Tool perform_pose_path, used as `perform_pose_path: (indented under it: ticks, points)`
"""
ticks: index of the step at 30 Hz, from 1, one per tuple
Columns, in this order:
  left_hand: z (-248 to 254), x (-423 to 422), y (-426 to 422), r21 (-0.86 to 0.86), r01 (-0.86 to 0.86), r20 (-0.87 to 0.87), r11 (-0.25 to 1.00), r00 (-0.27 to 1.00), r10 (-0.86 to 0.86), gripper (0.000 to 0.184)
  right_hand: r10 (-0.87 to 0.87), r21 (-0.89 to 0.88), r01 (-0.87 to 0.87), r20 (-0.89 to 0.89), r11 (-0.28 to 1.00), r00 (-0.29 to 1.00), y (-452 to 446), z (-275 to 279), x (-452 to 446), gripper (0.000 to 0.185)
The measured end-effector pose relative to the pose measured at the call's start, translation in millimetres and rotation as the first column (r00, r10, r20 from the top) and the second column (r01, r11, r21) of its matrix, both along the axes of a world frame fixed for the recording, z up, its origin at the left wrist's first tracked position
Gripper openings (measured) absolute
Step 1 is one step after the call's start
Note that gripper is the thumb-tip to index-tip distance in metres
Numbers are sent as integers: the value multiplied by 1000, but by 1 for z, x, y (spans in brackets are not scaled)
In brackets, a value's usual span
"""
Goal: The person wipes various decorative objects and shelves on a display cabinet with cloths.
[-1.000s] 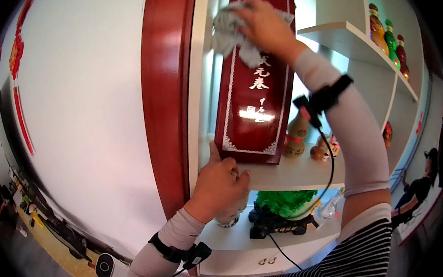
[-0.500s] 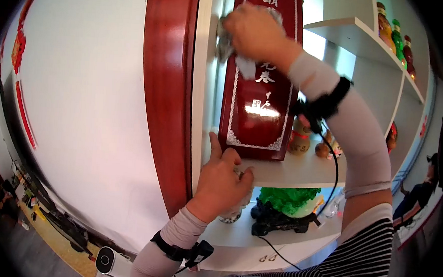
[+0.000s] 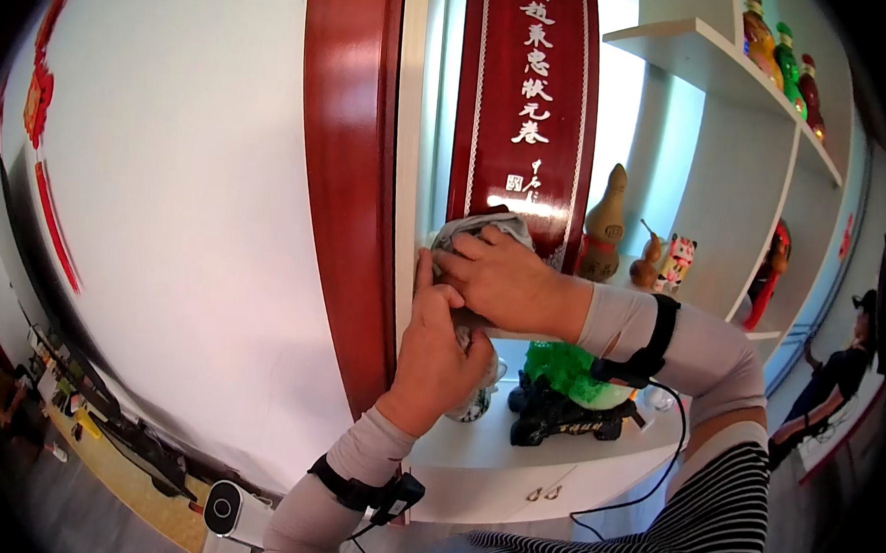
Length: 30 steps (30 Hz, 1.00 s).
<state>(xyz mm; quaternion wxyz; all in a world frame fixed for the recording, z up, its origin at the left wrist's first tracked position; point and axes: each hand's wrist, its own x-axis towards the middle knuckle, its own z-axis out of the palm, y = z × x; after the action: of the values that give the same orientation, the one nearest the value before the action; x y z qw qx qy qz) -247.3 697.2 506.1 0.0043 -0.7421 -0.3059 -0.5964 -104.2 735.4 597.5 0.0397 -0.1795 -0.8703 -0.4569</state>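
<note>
Head view: we hold the crumpled pale-grey cloth (image 3: 512, 223) under a half-curled right hand (image 3: 503, 280) at seven o'clock on the glossy dark-red rectangular plaque (image 3: 534, 101), apparently for even pressure. Our part-open left hand (image 3: 434, 364) sits at its seven o'clock; we cannot tell its grip.

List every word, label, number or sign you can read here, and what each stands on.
"明趙秉忠狀元卷": down the red plaque, in white; the top character is cut by the picture's edge.
"中石": the small signature below, on the plaque; its last part is unclear.
Seal beside it: too small to read.
Tall gourd: markings too small.
Black base: gold characters too small to read surely.
</note>
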Motion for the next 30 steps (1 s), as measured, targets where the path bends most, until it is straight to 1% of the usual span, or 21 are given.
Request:
perform_pose_path:
  ticks: [2, 3, 4, 5, 7, 8, 9, 10, 13, 14, 15, 17, 18, 19, 21, 23, 25, 26, 27, 29, 30]
  points:
    - [-4, -1, -6, -35, 15, 14, 999, 1000, -15, 49, 38, -30, -39, -28, 999, 999, 5, 5, 2, 25]
    - [-7, -1, -11, -181, 7, -13, 984, 1000, -10, 54, 41, -37, -43, -32, 998, 999, 7, 12, 0, 25]
    - [-8, -2, -16, -323, -5, -40, 946, 999, -8, 59, -7, 44, 9, -39, 999, 999, 10, 23, 0, 27]
    - [-10, -2, -18, -332, -9, -43, 943, 999, -6, 59, -56, 122, 62, -48, 991, 997, 12, 36, -1, 31]
    - [-11, -3, -20, -320, -167, -238, 933, 967, 91, 68, -33, 139, 70, -249, 988, 968, 21, 68, 0, 32]
    - [-12, -4, -19, -346, -197, -286, 917, 953, 97, 70, -7, 190, 74, -332, 979, 943, 26, 82, 0, 33]
    - [-14, -4, -17, -353, -196, -290, 915, 952, 92, 70, 23, 241, 84, -409, 967, 912, 28, 93, 0, 35]
    - [-18, -3, -14, -295, -209, -283, 932, 951, 124, 75, -37, 226, 154, -451, 962, 892, 28, 100, -2, 33]
    - [-21, -2, -13, -201, -217, -234, 955, 958, 169, 86, 18, 222, 76, -392, 972, 920, 33, 84, -4, 29]
    - [-21, -2, -13, -162, -213, -193, 964, 964, 180, 92, 79, 202, -10, -337, 979, 938, 34, 68, -5, 27]
    - [-17, -2, -15, -164, -203, -198, 965, 965, 170, 92, 33, 201, 24, -276, 979, 961, 23, 50, -8, 25]
    - [0, -6, -27, -482, -130, -168, 866, 984, 54, 98, 8, 80, 8, -201, 997, 980, 5, 21, -2, 24]
    - [9, -8, -33, -604, -98, -149, 791, 989, 8, 100, -6, 81, 24, -209, 996, 978, -2, 8, 4, 24]
    - [5, -8, -29, -602, -91, -155, 793, 988, -5, 100, -26, 34, 35, -240, 999, 970, -8, -3, 12, 24]
    - [-2, -8, -23, -353, -148, -168, 924, 981, 93, 99, -52, -17, 49, -276, 999, 960, -15, -10, 31, 24]
    - [-5, -8, -22, -400, -153, -199, 904, 977, 77, 98, -76, -25, 72, -401, 997, 913, -22, -12, 54, 25]
    - [-7, -6, -20, -247, -174, -271, 953, 957, 104, 96, -105, -27, 103, -440, 994, 892, -26, -14, 70, 28]
    - [-4, -4, -22, -251, -169, -276, 953, 956, 97, 96, -160, -70, 144, -475, 987, 865, -33, -13, 76, 29]
    - [2, -2, -25, -276, -106, -258, 955, 966, 32, 93, -216, -113, 185, -506, 976, 835, -37, -14, 81, 31]
    - [15, 2, -27, -295, -37, -237, 955, 971, -36, 90, -254, -136, 215, -543, 967, 801, -40, -18, 91, 33]
    - [23, 4, -26, -238, -56, -227, 970, 974, 1, 87, -286, -162, 236, -573, 958, 768, -41, -19, 94, 36]
